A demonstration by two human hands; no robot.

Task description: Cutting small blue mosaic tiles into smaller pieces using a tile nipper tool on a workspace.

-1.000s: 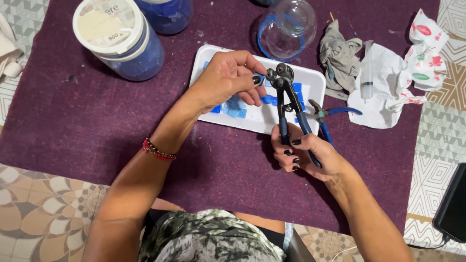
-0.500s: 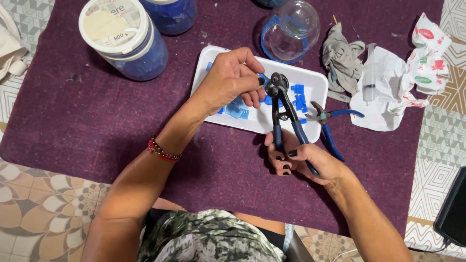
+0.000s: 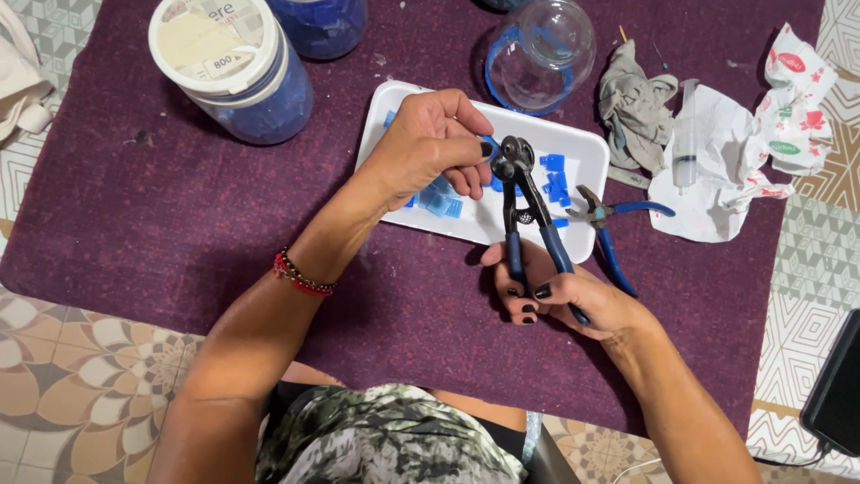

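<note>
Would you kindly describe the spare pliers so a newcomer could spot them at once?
Start at the white rectangular foam tray on the purple cloth. Across its right corner lie small blue-handled pliers. Unlike the wheeled nippers gripped in the right hand, nobody holds them.

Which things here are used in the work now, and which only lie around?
In use: left hand, small blue piece, nippers, right hand, white tray.

Lying about: second pliers, grey rag, syringe, crumpled paper, glass jar, lidded tub.
</note>
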